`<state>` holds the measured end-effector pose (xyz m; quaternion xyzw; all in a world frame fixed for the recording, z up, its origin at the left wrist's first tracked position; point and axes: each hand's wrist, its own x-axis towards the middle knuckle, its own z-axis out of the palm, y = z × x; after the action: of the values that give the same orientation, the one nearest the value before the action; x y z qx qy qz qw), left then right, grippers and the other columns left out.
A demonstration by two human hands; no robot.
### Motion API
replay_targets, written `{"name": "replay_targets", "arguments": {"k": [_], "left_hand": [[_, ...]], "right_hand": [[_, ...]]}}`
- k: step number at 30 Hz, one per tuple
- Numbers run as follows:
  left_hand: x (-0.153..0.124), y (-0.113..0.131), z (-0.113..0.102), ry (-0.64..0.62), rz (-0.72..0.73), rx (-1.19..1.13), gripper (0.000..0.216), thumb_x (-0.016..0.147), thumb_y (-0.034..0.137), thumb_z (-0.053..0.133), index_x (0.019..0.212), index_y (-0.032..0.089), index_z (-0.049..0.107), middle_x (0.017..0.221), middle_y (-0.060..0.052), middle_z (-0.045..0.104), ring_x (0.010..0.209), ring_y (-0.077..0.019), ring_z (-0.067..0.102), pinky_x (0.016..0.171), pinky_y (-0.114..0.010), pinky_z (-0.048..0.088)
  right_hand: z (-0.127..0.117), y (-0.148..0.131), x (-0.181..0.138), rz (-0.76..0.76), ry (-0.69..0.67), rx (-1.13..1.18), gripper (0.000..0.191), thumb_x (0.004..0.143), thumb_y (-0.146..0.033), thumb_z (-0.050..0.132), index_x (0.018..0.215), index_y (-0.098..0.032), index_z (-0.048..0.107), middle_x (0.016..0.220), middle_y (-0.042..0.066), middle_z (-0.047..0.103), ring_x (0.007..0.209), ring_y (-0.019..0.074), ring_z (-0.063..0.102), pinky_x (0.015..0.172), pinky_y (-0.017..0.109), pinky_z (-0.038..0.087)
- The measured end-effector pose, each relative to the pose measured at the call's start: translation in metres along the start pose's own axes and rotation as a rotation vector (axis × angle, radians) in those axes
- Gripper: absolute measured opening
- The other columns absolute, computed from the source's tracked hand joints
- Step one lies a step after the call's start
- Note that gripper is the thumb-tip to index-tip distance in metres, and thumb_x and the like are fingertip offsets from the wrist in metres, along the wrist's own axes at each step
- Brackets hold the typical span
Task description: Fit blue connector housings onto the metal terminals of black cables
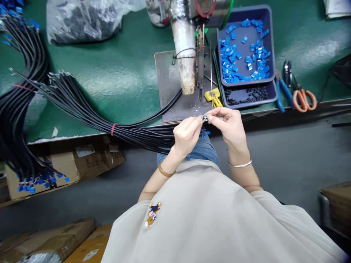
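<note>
My left hand (187, 134) is closed in a pinch on the end of a black cable. My right hand (229, 126) meets it at the table's front edge, thumb and forefinger pinched on a tiny piece with a bit of blue and metal, mostly hidden by the fingers. Under my left hand runs a bundle of black cables (134, 132), tied with a red band (114, 129); blue connectors (204, 133) show at its near end over my lap. Just beyond my fingers lies a yellow tool (213, 96) on a dark board (167, 78).
A wrapped lamp-like arm (187, 58) hangs over the board. To the right stand a tray of blue connectors (270, 44) and a tray of small black parts (274, 94), then pliers (283, 89) and orange-handled scissors (303, 98). More black cables (16, 120) drape over the left edge; cardboard boxes (90, 160) sit below.
</note>
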<state>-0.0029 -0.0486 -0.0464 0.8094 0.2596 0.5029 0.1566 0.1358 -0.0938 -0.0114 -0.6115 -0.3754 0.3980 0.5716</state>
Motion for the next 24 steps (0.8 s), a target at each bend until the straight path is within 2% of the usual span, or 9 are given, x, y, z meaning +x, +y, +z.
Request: {"name": "replay_targets", "arguments": {"k": [4,8,11,14,17,19,21,24], "left_hand": [[-0.001,0.002,0.001,0.047,-0.004,-0.004,0.009,0.086,0.008,0.061,0.092,0.008,0.068,0.074,-0.007,0.070,0.066,-0.0111,0.061,0.065,-0.022,0.051],[-0.002,0.003,0.000,0.049,-0.120,-0.072,0.003,0.086,0.011,0.063,0.087,0.012,0.066,0.072,-0.002,0.067,0.063,-0.0079,0.059,0.062,-0.019,0.048],[-0.003,0.003,0.000,0.070,-0.243,-0.142,0.002,0.086,0.015,0.065,0.085,0.013,0.064,0.072,0.000,0.066,0.062,-0.0057,0.057,0.061,-0.016,0.046],[-0.003,0.005,-0.003,0.041,-0.433,-0.283,0.008,0.087,0.022,0.064,0.083,0.015,0.062,0.070,0.002,0.063,0.057,-0.0036,0.053,0.056,-0.015,0.043],[-0.002,0.007,-0.008,-0.025,-0.698,-0.567,0.016,0.087,0.030,0.064,0.084,0.016,0.059,0.067,0.004,0.058,0.053,-0.0024,0.048,0.052,-0.014,0.040],[-0.002,0.003,-0.013,-0.058,-0.833,-0.798,0.021,0.083,0.034,0.069,0.085,0.017,0.057,0.065,0.005,0.057,0.050,-0.0020,0.046,0.048,-0.014,0.037],[-0.002,-0.008,-0.019,-0.147,-0.903,-1.011,0.027,0.077,0.036,0.075,0.087,0.018,0.058,0.064,0.004,0.060,0.046,-0.0023,0.044,0.044,-0.015,0.033],[0.008,-0.032,-0.030,-0.441,-0.874,-1.284,0.034,0.068,0.045,0.079,0.089,0.020,0.068,0.062,-0.001,0.065,0.043,-0.0066,0.047,0.040,-0.019,0.030]], "right_hand": [[0.003,0.002,0.001,0.054,-0.020,0.102,0.012,0.067,-0.030,0.076,0.072,-0.019,0.072,0.064,-0.002,0.065,0.058,0.0076,0.056,0.059,0.022,0.051],[0.007,0.004,-0.001,0.028,0.020,0.037,0.014,0.069,-0.032,0.075,0.072,-0.019,0.071,0.064,-0.002,0.065,0.057,0.0076,0.055,0.056,0.022,0.049],[0.013,0.003,-0.006,-0.050,0.060,-0.103,0.009,0.076,-0.027,0.070,0.074,-0.019,0.070,0.066,-0.002,0.066,0.056,0.0071,0.054,0.055,0.021,0.046],[0.020,0.001,-0.013,-0.269,0.124,-0.378,0.009,0.081,-0.021,0.063,0.076,-0.019,0.069,0.067,-0.001,0.065,0.058,0.0080,0.054,0.056,0.022,0.045],[0.023,0.002,-0.019,-0.542,0.127,-0.688,0.011,0.083,-0.021,0.061,0.081,-0.020,0.072,0.070,0.002,0.068,0.063,0.0111,0.059,0.060,0.025,0.046],[0.021,0.003,-0.021,-0.612,0.073,-0.756,0.011,0.084,-0.023,0.062,0.085,-0.022,0.073,0.073,0.003,0.071,0.065,0.0122,0.061,0.059,0.026,0.046],[0.016,0.002,-0.021,-0.568,0.072,-0.671,0.012,0.086,-0.026,0.062,0.087,-0.024,0.073,0.073,0.002,0.070,0.061,0.0113,0.060,0.056,0.026,0.044],[0.005,-0.005,-0.020,-0.417,0.235,-0.407,0.018,0.091,-0.033,0.058,0.086,-0.023,0.072,0.063,-0.001,0.063,0.053,0.0095,0.055,0.052,0.026,0.040]]}}
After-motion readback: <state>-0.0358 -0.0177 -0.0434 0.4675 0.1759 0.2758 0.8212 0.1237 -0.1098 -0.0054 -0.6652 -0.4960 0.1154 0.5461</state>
